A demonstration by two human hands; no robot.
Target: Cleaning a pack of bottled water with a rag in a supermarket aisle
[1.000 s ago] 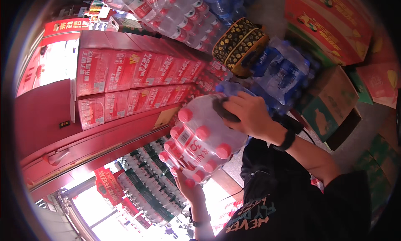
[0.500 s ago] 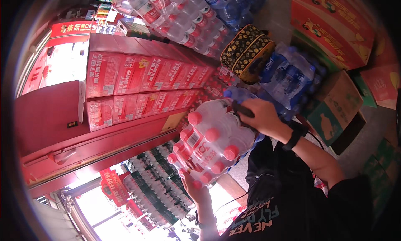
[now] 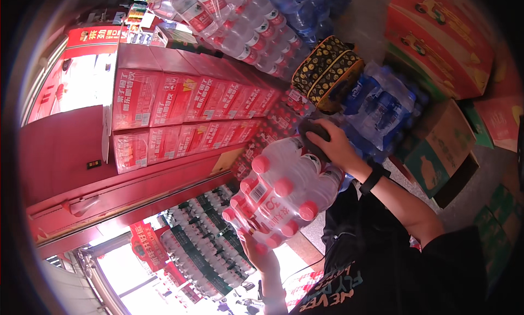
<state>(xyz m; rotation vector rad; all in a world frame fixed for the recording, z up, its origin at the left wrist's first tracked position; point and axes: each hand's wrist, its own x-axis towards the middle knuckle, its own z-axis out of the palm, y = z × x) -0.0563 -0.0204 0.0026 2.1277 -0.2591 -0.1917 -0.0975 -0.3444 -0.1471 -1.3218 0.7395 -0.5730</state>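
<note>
A shrink-wrapped pack of clear bottles with pinkish-red caps (image 3: 284, 206) is tilted in front of me, its caps facing me. My left hand (image 3: 261, 257) grips its lower corner; the fingertips are partly hidden by the pack. My right hand (image 3: 337, 148) is wrapped round a small dark rounded object (image 3: 315, 139), held against the upper side of the pack. I cannot make out what kind of object it is. Beyond that hand lie a pack of blue bottles (image 3: 382, 105) and a black bag with yellow pictures and trim (image 3: 327, 69).
Red cartons (image 3: 185, 99) are stacked in two rows at the left. Wrapped packs of clear bottles (image 3: 251, 34) are piled at the back. An open cardboard box (image 3: 445, 146) and a large red carton (image 3: 439, 36) stand at the right. More packed bottles (image 3: 202, 238) stand at lower left.
My right hand has shifted slightly left with the dark object, which now shows a broader face. The bottle pack has moved a little down and right, still in my left hand.
</note>
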